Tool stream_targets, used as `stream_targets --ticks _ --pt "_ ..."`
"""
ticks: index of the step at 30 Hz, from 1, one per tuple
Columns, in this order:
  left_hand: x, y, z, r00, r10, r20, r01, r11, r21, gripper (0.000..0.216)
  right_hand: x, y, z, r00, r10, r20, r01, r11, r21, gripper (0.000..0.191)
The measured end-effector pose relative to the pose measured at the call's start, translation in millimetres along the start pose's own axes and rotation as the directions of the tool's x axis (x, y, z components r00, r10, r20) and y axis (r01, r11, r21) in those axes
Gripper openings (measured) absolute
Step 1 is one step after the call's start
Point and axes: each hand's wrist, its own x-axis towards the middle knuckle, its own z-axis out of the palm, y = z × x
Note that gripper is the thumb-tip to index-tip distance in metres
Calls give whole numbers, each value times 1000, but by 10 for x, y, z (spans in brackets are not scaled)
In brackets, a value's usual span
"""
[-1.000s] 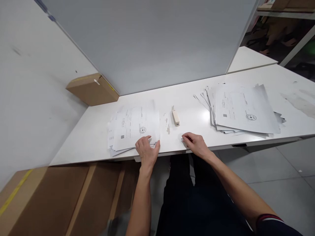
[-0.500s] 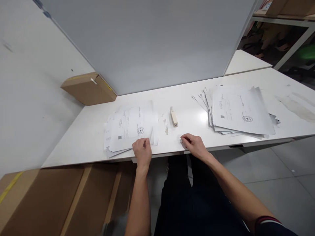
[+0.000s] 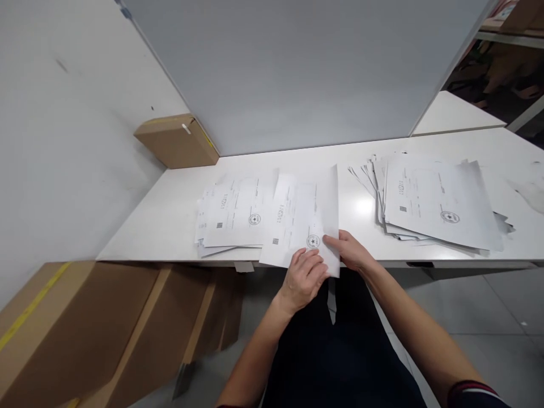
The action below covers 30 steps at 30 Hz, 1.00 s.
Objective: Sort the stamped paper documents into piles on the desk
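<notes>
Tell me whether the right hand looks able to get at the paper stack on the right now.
Probably yes, once it lets go: the right hand holds the stamped paper, but only tabletop lies between it and the stack.

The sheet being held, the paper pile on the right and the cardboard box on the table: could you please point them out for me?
Held sheet [image 3: 297,218]: head view, on its printed face.
Paper pile [image 3: 436,198]: head view, on its top sheet.
Cardboard box [image 3: 176,144]: head view, on its broad side.
</notes>
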Motion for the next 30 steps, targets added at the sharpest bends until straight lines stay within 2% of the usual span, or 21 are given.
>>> stream_targets --ticks 2,3,4,6,7,8,10,12,13,16,17,18,22,30 --pt "-115 -149 -91 992 -99 -76 102 994 34 13 -27 19 -136 997 -8 -82 8 1000 -8 27" --pt "-193 -267 -166 972 -178 -156 191 979 75 12 -44 26 -213 993 -10 -118 9 1000 -4 28" --pt "-282 -407 -258 930 -276 -242 315 939 139 11 -63 31 -288 989 -10 -151 11 1000 5 30" --pt "-480 -718 -475 759 -452 -469 605 755 251 14 -97 38 -419 981 -7 -195 14 999 30 32" --pt "-579 -869 -591 665 -515 -541 718 641 273 18 -111 40 -466 979 -3 -206 12 999 44 33" --pt "-672 -1007 -705 601 -558 -572 785 545 294 24 -122 41 -499 978 5 -207 6 999 52 34" --pt "-820 -1220 -917 517 -610 -601 854 411 318 34 -135 39 -525 980 20 -196 -12 999 44 36" --pt "-906 -1347 -1088 470 -668 -577 883 357 306 41 -141 31 -515 982 27 -185 -25 1000 10 37" --pt "-928 -1385 -1156 429 -716 -551 903 335 267 43 -142 26 -504 983 28 -184 -30 1000 -8 37" --pt "-930 -1438 -1288 260 -858 -442 966 236 110 44 -141 16 -483 983 30 -179 -37 999 -35 35" --pt "-918 -1445 -1310 229 -877 -423 973 210 93 44 -139 16 -482 983 29 -179 -36 999 -34 35" --pt "-905 -1447 -1322 225 -878 -422 974 199 106 44 -138 17 -482 983 30 -179 -36 999 -30 34" --pt "-842 -1438 -1296 299 -833 -465 948 203 244 44 -133 26 -490 981 28 -190 -32 999 -20 33" --pt "-722 -1379 -1200 354 -774 -525 924 203 324 37 -120 54 -500 983 7 -183 -13 999 -33 35"
